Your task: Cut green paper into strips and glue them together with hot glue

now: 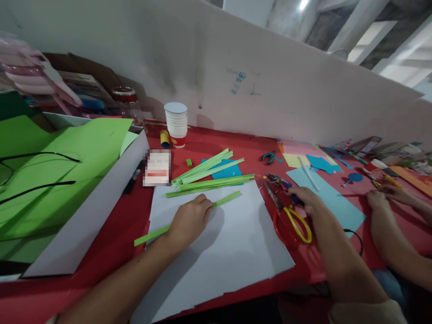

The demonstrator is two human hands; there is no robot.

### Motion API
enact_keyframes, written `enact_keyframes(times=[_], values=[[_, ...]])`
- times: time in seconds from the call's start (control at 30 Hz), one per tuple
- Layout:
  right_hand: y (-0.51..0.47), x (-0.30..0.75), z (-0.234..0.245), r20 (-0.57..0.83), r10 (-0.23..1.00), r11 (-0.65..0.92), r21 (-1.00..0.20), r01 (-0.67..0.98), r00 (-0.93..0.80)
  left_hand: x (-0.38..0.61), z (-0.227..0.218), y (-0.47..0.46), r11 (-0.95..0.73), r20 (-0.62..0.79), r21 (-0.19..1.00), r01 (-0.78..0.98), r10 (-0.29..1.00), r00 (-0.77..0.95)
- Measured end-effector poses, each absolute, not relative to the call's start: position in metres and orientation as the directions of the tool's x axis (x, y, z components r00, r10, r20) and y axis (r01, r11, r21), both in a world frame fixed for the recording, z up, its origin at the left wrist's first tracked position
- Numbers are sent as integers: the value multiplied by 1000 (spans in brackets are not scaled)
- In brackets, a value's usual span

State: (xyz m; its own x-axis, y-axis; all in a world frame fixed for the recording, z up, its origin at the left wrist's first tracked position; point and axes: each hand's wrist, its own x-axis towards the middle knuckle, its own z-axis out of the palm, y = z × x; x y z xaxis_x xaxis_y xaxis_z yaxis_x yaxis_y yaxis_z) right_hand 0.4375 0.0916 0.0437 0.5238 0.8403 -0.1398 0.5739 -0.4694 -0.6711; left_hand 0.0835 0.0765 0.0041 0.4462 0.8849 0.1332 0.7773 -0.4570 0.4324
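Note:
Over the white paper sheets (216,252), my left hand (191,220) is closed on a narrow green paper strip (227,199), whose two ends stick out on either side of the fingers. Several more green strips (205,173) lie just beyond it, partly on a blue paper piece (227,170). At the right, my right hand (305,200) has its fingers round the blue handle of a small pliers-like tool (286,184); its jaws point left. Scissors (293,225) with one red and one yellow handle loop lie beside this hand, blades toward the back.
A white box (101,216) with green paper (77,157) and eyeglasses (40,184) stands left. Behind are stacked paper cups (177,121), a yellow roll (164,138) and teal pliers (268,157). Light-blue paper (334,202) lies right, near another person's hands (380,200). A white partition (209,58) rises behind.

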Motion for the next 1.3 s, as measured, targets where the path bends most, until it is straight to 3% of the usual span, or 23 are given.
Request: enact_keyframes(times=[0.17,0.27,0.37,0.43,0.67,0.93,1.3], values=[[82,404,65,-352,814,-515,-805,295,462,83,5,77,-448,144,446,775,891,431],[65,381,72,-438,846,-466,-885,22,302,83,4,78,-431,136,467,772,898,419],[45,359,69,-438,884,-374,-873,-313,164,82,3,79,-398,108,510,763,909,402],[34,345,62,-410,894,-330,-877,-350,183,82,3,81,-372,90,537,757,918,387],[7,311,38,-171,948,-187,-982,33,270,82,7,84,-337,59,582,740,925,376],[-2,296,23,-11,979,-122,-830,545,201,82,10,84,-362,38,459,811,920,389],[7,284,15,0,991,-91,-725,683,133,82,11,84,-367,37,419,830,921,389]])
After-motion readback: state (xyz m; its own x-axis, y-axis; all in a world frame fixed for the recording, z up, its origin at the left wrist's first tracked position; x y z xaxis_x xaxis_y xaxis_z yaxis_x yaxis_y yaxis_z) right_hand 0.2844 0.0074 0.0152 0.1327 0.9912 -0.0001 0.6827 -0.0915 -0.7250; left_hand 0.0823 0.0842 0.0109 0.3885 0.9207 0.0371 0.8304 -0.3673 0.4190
